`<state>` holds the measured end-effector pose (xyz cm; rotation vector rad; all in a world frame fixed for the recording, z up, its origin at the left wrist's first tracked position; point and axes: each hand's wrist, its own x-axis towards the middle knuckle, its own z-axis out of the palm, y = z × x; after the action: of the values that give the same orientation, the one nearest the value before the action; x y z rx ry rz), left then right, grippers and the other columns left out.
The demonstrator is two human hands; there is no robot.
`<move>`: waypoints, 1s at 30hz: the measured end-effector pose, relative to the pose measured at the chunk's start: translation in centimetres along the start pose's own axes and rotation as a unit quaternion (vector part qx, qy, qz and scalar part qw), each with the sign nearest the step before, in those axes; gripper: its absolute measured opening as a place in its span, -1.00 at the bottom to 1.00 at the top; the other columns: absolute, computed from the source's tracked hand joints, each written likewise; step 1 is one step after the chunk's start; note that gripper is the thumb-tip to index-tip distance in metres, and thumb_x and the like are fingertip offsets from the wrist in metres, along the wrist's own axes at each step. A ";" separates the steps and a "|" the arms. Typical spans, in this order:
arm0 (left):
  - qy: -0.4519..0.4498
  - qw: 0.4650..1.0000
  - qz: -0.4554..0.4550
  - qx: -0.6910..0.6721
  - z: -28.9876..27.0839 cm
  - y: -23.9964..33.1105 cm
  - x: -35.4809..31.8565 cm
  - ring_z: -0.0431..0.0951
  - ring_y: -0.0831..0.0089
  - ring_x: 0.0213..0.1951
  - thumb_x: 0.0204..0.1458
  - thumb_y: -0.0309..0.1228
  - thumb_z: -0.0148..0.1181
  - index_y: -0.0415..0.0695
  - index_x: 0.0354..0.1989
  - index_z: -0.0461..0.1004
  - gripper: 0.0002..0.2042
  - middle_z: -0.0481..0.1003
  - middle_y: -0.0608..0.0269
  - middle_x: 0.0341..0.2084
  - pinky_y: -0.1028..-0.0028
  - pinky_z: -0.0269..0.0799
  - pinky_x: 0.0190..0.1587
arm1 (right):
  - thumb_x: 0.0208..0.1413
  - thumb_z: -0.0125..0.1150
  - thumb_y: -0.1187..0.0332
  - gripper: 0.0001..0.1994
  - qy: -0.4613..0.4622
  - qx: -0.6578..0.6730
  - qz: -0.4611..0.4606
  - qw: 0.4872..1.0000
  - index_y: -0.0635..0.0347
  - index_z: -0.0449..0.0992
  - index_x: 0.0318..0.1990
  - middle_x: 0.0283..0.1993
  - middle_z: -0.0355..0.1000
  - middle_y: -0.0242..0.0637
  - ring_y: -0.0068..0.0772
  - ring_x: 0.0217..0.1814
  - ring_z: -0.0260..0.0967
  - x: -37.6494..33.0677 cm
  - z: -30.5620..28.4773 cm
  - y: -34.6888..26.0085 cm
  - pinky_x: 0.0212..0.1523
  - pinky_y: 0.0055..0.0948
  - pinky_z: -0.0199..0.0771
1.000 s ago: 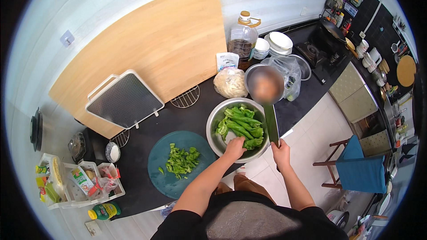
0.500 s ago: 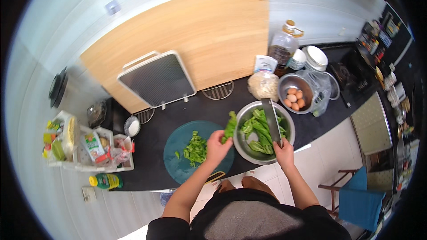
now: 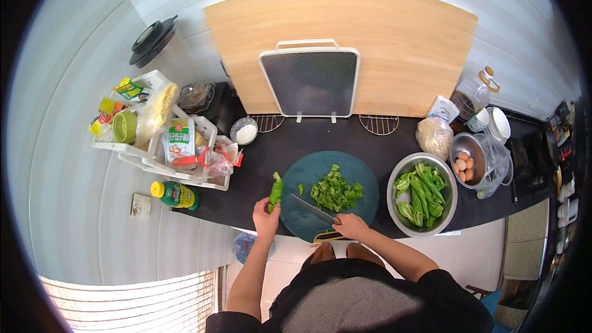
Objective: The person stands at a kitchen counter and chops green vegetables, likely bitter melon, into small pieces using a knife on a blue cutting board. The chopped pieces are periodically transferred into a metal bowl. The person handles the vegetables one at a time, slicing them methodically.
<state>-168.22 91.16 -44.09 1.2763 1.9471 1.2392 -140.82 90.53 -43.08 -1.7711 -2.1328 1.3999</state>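
Note:
A long green pepper stands up from the closed fingers of my left hand, at the left edge of the round dark green cutting board. My right hand grips a kitchen knife by its handle, the blade pointing left over the near part of the board. Chopped green pepper lies heaped at the middle of the board, with a small piece apart to its left. To the right, a steel bowl holds several whole green peppers.
A smaller steel bowl with several eggs stands at the right, beside a plastic bag. White baskets of packages, a green bottle and a small bowl of white powder are on the left. A wooden panel leans behind.
Both hands have moved left from the steel bowl to the cutting board. The pepper stays in my left hand; the knife has swung from over the bowl to over the board. The view has turned left.

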 end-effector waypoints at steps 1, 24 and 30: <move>-0.014 0.999 0.019 0.023 -0.4 0.3 -0.4 0.45 0.36 -0.46 -0.23 -0.50 0.27 -0.29 -0.30 0.47 -0.74 0.42 0.14 -0.49 0.44 0.38 -0.38 | -0.04 0.08 0.17 -0.74 -0.006 -0.017 -0.001 1.000 0.20 0.44 -0.37 -0.37 0.44 0.01 0.08 -0.26 0.39 0.8 0.6 -0.1 -0.24 -0.08 0.38; -0.269 0.947 0.114 0.134 3.1 -1.6 -1.3 0.43 0.05 -0.26 -0.24 -0.47 0.23 -0.20 -0.40 0.45 -0.81 0.37 0.05 -0.37 0.23 0.39 -0.21 | 0.02 0.07 0.18 -0.76 0.087 -0.091 0.052 0.991 0.19 0.40 -0.39 -0.46 0.45 -0.05 0.07 -0.36 0.40 -0.5 1.7 -1.0 -0.32 -0.07 0.40; -0.286 0.941 0.115 0.138 3.2 -1.8 -1.3 0.43 0.04 -0.27 -0.23 -0.47 0.22 -0.21 -0.45 0.43 -0.84 0.36 0.04 -0.39 0.21 0.39 -0.22 | 0.04 0.03 0.26 -0.81 0.074 -0.121 0.058 0.988 0.21 0.38 -0.37 -0.47 0.44 0.00 0.10 -0.37 0.40 1.2 4.5 -0.8 -0.34 -0.03 0.40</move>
<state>-165.95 91.10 -47.30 1.8054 1.6027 0.5874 -144.29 88.86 -45.79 -2.0429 -2.2327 1.0263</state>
